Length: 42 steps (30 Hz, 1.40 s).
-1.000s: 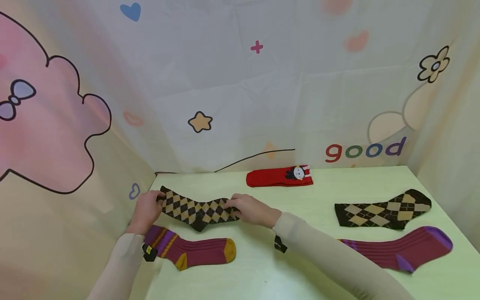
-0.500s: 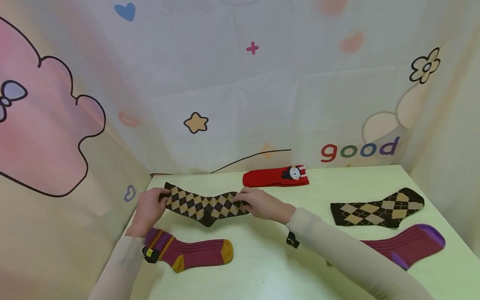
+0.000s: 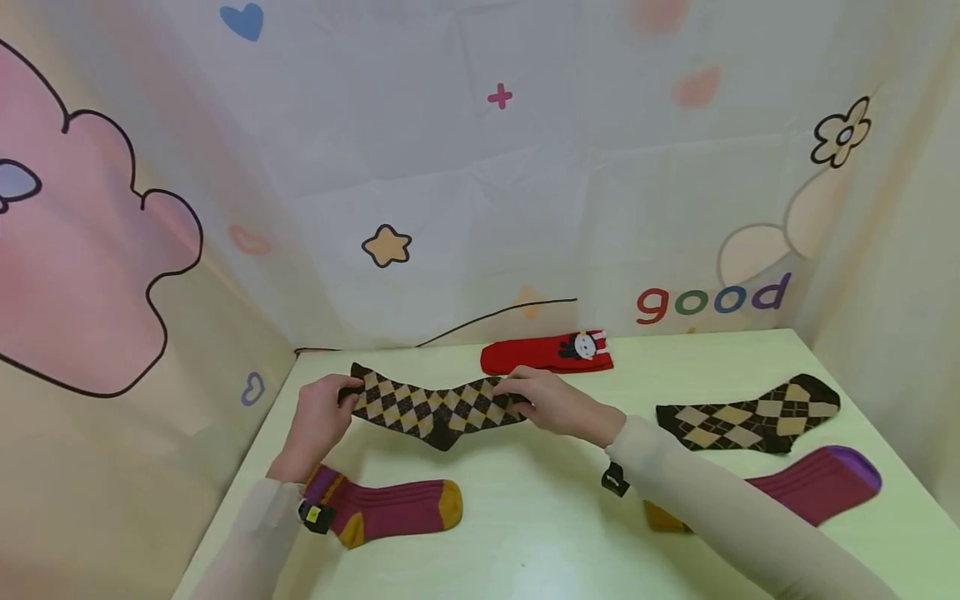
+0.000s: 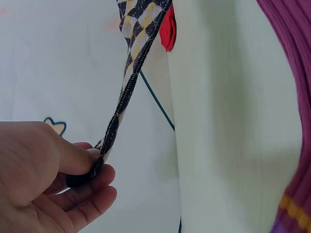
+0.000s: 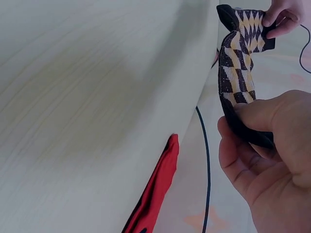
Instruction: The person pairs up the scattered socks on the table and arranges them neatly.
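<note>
Stretched between both hands is a black, tan and yellow argyle sock, raised off the table with its dark heel pointing down. My left hand pinches the sock's cuff between thumb and fingers, as the left wrist view also shows. At the toe end, my right hand grips the fabric, thumb over curled fingers in the right wrist view. Below the left wrist lies a maroon sock with mustard heel and toe. A red sock with a cartoon figure lies behind the right hand.
On the right, a second argyle sock lies flat. In front of it lies a maroon sock with a purple toe, partly covered by the right sleeve, beside a mustard piece. A printed curtain borders the table.
Both hands have lifted the argyle sock and carried it to the right across the table. A mustard piece now shows beside the right sleeve. The view has shifted slightly.
</note>
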Tool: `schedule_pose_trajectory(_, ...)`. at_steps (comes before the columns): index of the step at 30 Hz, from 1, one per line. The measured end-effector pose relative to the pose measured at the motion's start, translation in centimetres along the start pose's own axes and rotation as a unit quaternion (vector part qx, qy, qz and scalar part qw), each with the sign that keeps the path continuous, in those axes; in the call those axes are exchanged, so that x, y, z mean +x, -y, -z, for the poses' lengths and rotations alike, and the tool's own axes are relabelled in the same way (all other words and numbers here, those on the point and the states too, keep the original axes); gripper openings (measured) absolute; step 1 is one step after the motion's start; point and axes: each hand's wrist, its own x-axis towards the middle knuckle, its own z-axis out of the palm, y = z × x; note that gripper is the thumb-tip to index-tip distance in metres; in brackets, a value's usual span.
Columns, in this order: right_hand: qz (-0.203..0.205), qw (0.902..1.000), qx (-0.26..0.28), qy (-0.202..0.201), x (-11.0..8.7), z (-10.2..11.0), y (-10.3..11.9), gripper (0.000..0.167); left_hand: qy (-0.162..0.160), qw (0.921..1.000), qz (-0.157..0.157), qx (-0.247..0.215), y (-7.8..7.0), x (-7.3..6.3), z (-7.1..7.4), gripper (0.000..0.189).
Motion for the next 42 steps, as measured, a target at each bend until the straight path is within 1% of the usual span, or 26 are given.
schedule_pose_trajectory(5,-0.008,1.0,0.001,-0.005,-0.9,0.7,-0.6,0.04,-0.004,0.9998,-0.016,-0.01,-1.1,0.2,-0.3,0.019)
schedule_pose_trajectory(9,-0.015,0.9998,-0.007,-0.012,-1.7,1.5,-0.9,0.04,-0.005,0.9994,-0.024,-0.026,-2.1,0.2,-0.5,0.019)
schedule_pose_trajectory(12,-0.017,0.9997,-0.008,-0.016,-2.2,2.0,-1.2,0.04,-0.008,0.9991,-0.03,-0.028,-2.6,0.3,-0.7,0.019)
schedule_pose_trajectory(19,-0.029,0.9993,-0.018,-0.014,-3.2,2.4,-2.1,0.031,-0.015,0.9981,-0.047,-0.038,-3.8,0.3,-1.5,0.019)
schedule_pose_trajectory(22,-0.031,0.9992,-0.02,-0.014,-3.7,2.6,-2.3,0.031,-0.015,0.9976,-0.055,-0.04,-4.2,0.3,-1.9,0.019)
schedule_pose_trajectory(30,-0.057,0.9982,-0.018,-0.01,-5.5,3.6,-2.6,0.032,-0.006,0.9969,-0.061,-0.051,-5.2,0.3,-2.7,0.018)
schedule_pose_trajectory(36,-0.058,0.9979,-0.027,-0.006,-6.5,4.2,-2.9,0.033,0.005,0.9968,-0.053,-0.06,-5.4,0.2,-3.6,0.018)
schedule_pose_trajectory(42,-0.06,0.9978,-0.028,-0.008,-7.6,4.9,-3.1,0.034,0.027,0.9947,-0.054,-0.083,-5.9,0.1,-4.2,0.018)
